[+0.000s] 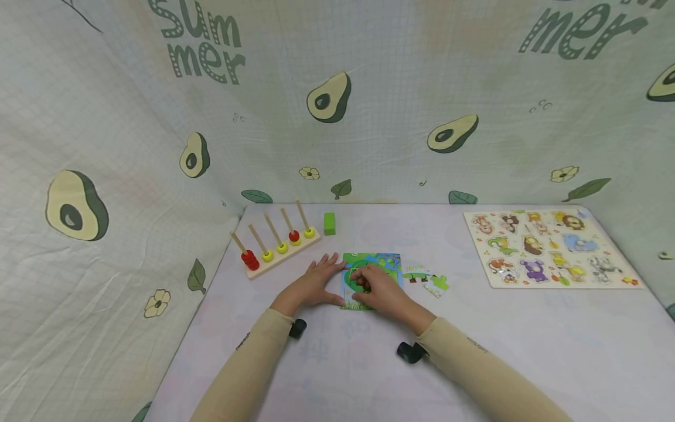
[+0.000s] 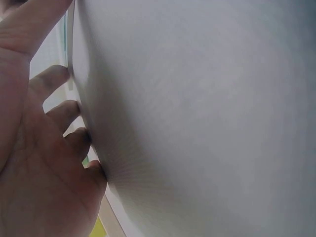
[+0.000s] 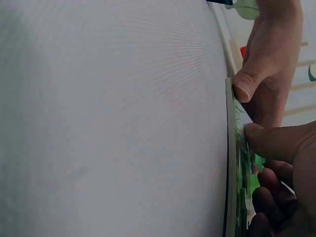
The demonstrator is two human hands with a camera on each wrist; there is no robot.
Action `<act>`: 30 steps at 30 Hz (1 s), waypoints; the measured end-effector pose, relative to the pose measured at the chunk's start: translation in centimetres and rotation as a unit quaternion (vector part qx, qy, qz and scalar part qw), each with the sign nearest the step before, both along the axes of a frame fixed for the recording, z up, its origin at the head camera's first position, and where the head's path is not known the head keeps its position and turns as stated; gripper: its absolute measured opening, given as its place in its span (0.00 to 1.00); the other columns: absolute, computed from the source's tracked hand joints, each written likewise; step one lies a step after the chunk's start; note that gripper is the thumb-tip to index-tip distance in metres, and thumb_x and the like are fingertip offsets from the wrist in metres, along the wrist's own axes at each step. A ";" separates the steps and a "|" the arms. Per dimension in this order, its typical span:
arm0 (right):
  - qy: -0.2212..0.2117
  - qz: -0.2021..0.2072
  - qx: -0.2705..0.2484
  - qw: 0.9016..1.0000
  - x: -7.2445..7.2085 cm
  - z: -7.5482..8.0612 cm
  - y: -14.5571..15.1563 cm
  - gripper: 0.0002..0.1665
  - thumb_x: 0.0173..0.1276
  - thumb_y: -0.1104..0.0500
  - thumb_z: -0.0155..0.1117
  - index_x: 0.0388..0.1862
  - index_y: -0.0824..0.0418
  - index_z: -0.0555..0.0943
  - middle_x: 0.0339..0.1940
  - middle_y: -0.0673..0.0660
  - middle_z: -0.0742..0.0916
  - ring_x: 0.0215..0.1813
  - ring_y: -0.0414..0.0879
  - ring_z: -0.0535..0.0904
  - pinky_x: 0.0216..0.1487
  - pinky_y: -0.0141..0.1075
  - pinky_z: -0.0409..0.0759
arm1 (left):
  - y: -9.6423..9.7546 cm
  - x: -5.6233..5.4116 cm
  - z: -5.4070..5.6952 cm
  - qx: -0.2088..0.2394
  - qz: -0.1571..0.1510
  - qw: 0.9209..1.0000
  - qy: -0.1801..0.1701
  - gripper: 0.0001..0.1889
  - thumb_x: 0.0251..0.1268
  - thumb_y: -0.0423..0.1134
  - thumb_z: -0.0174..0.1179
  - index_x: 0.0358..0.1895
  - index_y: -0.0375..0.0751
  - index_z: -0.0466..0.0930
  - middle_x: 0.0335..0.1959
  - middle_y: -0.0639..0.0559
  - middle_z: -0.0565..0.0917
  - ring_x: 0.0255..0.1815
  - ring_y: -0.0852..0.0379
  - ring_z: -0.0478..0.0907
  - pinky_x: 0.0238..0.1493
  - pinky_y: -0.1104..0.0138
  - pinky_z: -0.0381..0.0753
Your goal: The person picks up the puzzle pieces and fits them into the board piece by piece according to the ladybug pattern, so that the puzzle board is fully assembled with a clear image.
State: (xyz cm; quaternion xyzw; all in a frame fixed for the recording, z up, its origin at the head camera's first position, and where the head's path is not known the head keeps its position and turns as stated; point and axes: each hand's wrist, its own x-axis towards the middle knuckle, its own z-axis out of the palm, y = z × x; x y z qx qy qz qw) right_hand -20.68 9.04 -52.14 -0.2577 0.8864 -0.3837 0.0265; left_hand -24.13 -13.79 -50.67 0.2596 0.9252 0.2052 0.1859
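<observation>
A jigsaw puzzle board (image 1: pixel 391 264) with a bright green and blue picture lies flat on the table. My left hand (image 1: pixel 316 284) rests at its left edge, fingers spread and thumb by the near corner. Over the board, my right hand (image 1: pixel 381 292) has its thumb and curled fingers around a green puzzle piece (image 3: pixel 258 162), mostly hidden by the fingers. In the right wrist view the thumb (image 3: pixel 264 138) lies close over the board's surface. Two loose puzzle pieces, one with a green and white picture (image 1: pixel 416 272) and one with a green shape (image 1: pixel 437 285), lie just right of the board.
A wooden peg counter (image 1: pixel 282 256) with red and yellow beads stands at the left back. Behind the board is a green block (image 1: pixel 329 223). A large animal peg puzzle (image 1: pixel 554 249) lies at the right. Patterned cloth (image 1: pixel 390 117) hangs behind the table.
</observation>
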 end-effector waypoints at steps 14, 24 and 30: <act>0.035 0.016 0.038 0.999 0.1 0.1 0.2 0.19 0.66 0.56 0.74 0.54 0.59 0.85 0.41 0.51 0.80 0.41 0.43 0.71 0.44 0.39 0.75 | 0.0 0.0 0.2 0.000 -0.005 1.000 0.002 0.53 0.56 0.58 0.74 0.82 0.49 0.56 0.84 0.44 0.46 0.84 0.44 0.36 0.81 0.47 0.36; 0.051 0.046 0.044 0.997 0.3 0.5 0.6 0.26 0.65 0.55 0.75 0.61 0.58 0.83 0.58 0.54 0.84 0.60 0.53 0.77 0.64 0.50 0.75 | 0.0 0.0 0.2 -0.002 -0.005 1.000 0.002 0.53 0.56 0.57 0.74 0.82 0.48 0.56 0.84 0.44 0.47 0.84 0.43 0.36 0.81 0.47 0.36; 0.068 0.054 0.046 0.995 0.3 0.4 0.7 0.26 0.64 0.56 0.76 0.61 0.57 0.83 0.59 0.55 0.85 0.65 0.56 0.76 0.68 0.52 0.72 | 0.0 0.0 0.2 -0.001 -0.006 1.000 0.001 0.53 0.56 0.57 0.74 0.82 0.48 0.56 0.84 0.44 0.47 0.84 0.43 0.36 0.81 0.47 0.36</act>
